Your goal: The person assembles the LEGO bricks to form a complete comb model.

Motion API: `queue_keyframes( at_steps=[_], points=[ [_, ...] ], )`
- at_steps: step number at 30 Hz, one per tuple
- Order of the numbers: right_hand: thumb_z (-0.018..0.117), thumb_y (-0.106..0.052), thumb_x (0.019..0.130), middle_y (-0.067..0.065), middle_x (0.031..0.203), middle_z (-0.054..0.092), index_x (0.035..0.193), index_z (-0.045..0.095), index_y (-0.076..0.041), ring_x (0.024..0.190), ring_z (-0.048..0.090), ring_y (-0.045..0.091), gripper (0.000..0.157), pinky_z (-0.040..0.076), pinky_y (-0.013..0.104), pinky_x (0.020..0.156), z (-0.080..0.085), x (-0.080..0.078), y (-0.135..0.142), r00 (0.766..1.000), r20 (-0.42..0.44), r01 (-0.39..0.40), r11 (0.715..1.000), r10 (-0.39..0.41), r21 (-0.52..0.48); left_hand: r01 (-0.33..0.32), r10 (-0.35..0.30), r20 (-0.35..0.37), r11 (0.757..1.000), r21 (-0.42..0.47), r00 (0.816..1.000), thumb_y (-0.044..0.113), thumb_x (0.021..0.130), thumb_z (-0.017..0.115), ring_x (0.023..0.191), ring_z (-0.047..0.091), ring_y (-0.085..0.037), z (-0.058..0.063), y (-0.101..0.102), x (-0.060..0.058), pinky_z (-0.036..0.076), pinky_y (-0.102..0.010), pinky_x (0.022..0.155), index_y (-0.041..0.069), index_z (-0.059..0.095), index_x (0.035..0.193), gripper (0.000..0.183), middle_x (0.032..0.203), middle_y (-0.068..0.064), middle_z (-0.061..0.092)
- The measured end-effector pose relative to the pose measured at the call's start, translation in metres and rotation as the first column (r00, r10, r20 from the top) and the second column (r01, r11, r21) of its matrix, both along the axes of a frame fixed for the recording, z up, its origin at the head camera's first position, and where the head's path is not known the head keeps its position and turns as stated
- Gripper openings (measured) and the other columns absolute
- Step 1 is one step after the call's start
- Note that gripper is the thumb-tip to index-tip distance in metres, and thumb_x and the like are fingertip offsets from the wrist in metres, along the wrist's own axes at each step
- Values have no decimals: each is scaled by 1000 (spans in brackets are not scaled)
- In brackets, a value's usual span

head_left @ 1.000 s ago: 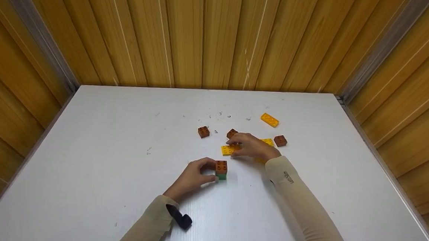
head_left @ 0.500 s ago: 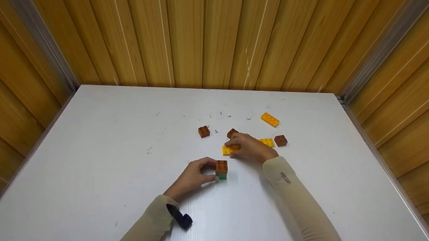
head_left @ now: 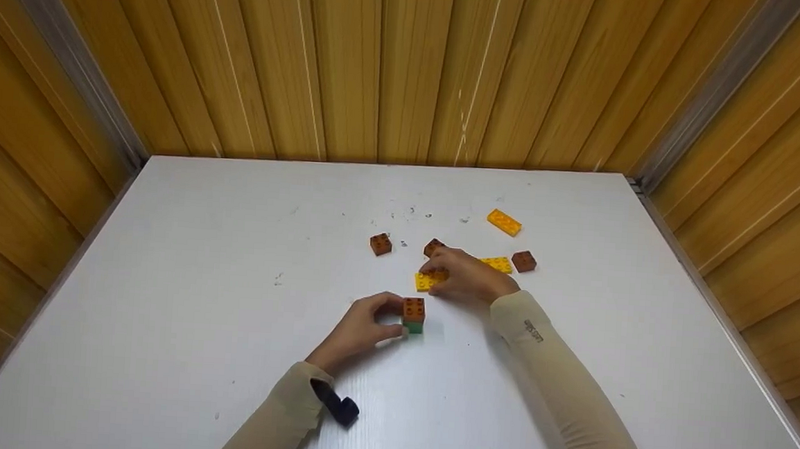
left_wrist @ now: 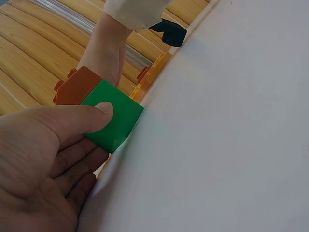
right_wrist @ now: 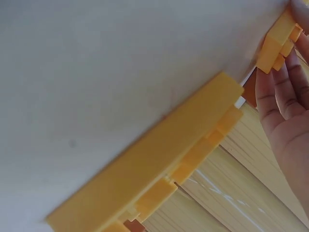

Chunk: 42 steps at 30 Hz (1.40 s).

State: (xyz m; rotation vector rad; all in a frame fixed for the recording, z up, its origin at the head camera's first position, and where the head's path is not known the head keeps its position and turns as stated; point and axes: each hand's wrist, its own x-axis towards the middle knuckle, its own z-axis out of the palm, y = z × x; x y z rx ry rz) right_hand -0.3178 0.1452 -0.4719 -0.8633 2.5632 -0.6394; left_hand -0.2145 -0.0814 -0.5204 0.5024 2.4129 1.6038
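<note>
- Wood-look panels (head_left: 409,72) enclose a white bench (head_left: 179,322); small dark marks on its surface.
- Left hand (head_left: 360,329) grips a two-block stack (head_left: 413,318), thumb on the green block (left_wrist: 124,116), fingers curled behind. Brown block (head_left: 414,306) sits on top, studs up.
- Right hand (head_left: 472,275) pinches a yellow plate (head_left: 422,282) between thumb and fingers, just beyond the stack. Cannot tell whether the plate is lifted.
- Risk 1: plate is thin, so its edges offer little hold; an off-centre lift would probably tip it or let it slip.
- Risk 2: middle brown brick (head_left: 433,246) is partly hidden just beyond the right fingers; a forward sweep could knock it away.
- Risk 3: second yellow plate (head_left: 500,264) lies partly behind the right hand, right brown brick (head_left: 524,262) near its end. A low backward drag might shift both.
- Risk 4: seating of brown on green is hard to judge; if loose, pressing from one side could pop it off.
- Left brown brick (head_left: 381,245) and far yellow plate (head_left: 504,222) stand well apart from the hands; judged low risk.
</note>
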Motion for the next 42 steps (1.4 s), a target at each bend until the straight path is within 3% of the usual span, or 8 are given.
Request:
queue_keyframes(
  at_steps=[10,17,31,42],
  points=[
    [73,-27,85,-7,119,56,120,68,-22,112,50,15,36,40,36,105,2,2,-1,1000,9,15,1000,-15,-1,-4,4,15,1000,-1,1000,14,84,73,114,58,-17,2,1,1,41,-41,105,18,63,119,37,117,3,66],
    [73,-24,85,2,129,56,122,66,-16,123,48,23,39,36,42,110,6,0,1,1000,25,-12,1000,12,-2,1,-1,-4,1000,-3,1000,13,83,74,112,58,-16,1,1,-1,42,-39,104,16,63,119,38,117,2,66],
    [71,-16,87,8,121,60,120,67,-8,109,56,25,34,46,43,98,17,-3,7,994,-33,-104,991,101,-85,-7,7,-7,1000,-6,1000,15,83,74,111,60,-15,0,0,-1,45,-37,101,17,63,119,38,117,2,66],
    [70,-14,87,9,121,61,120,67,-9,106,58,24,34,50,41,94,24,0,8,989,-58,-141,986,136,-90,-6,6,-1,1000,-10,1000,16,83,74,111,59,-16,0,0,-1,44,-39,103,17,63,118,37,117,2,67]
  ],
)
